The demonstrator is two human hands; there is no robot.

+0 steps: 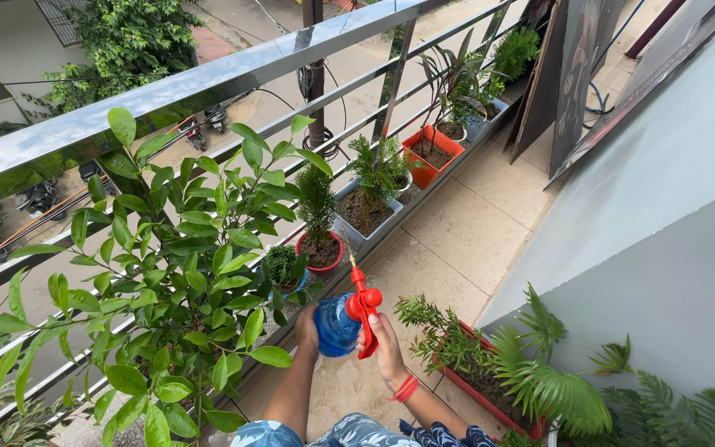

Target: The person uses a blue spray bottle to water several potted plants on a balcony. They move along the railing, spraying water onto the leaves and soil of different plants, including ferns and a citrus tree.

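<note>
**Both hands gripping a spray bottle on a balcony**

The left hand (307, 325) is cupping the blue bottle (335, 325) from the side; the right hand (385, 348) is wrapping fingers around its red trigger (365, 313). The nozzle is pointing toward the red pot (321, 251) beyond. A leafy shrub (175, 273) is standing left, against the railing (167, 95).
</note>
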